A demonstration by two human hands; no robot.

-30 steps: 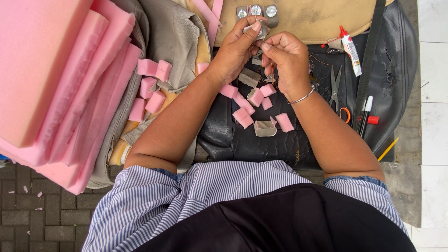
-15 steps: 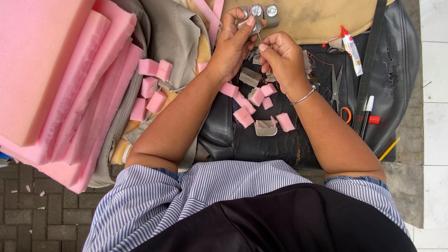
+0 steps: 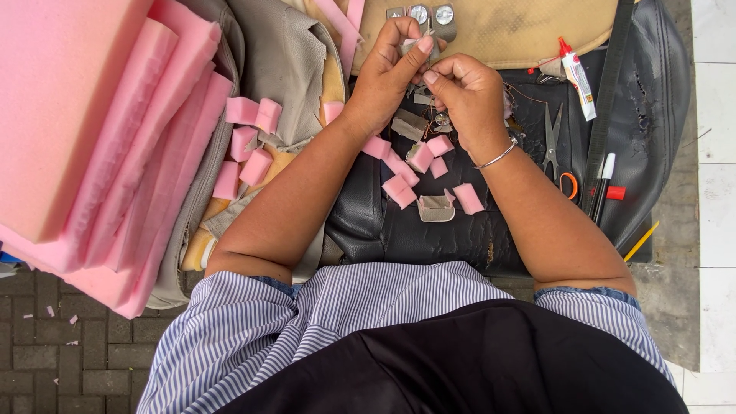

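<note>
1. My left hand (image 3: 387,77) pinches a small grey piece (image 3: 414,46) betw. thumb and forefinger, held up at 12 o'clock of the black seat (image 3: 399,230) that serves as my surface.
2. My right hand (image 3: 468,96) is curled shut just at 3 o'clock of the left; fingertips pressed together, prob. on a thread or sth fine, but too small to tell. The two hands nearly touch.
3. To do this well, I reckon: keep the left grip firm and steady, let only the right fingers do the fine work, elbows braced on the seat edge so nothing shakes.
4. Keep the piece turned so I can see its edge; my left thumb hides part of it now.
5. Pink foam bits (image 3: 402,184) lie scattered at 6 o'clock of my hands, w/ a folded grey piece (image 3: 435,207) among them, all close by.
6. Scissors (image 3: 553,142) sit at 3 o'clock, well apart from the right wrist; glue tube (image 3: 576,69) at 2 o'clock, pen (image 3: 604,180) beyond the scissors.
7. Metal buttons (image 3: 429,14) sit at 12, just past my left fingertips; risk of knocking them if I lift higher.
8. Foam slabs (image 3: 84,130) stacked far at 9 o'clock, more foam bits (image 3: 249,138) betw. them and my left arm.
</note>
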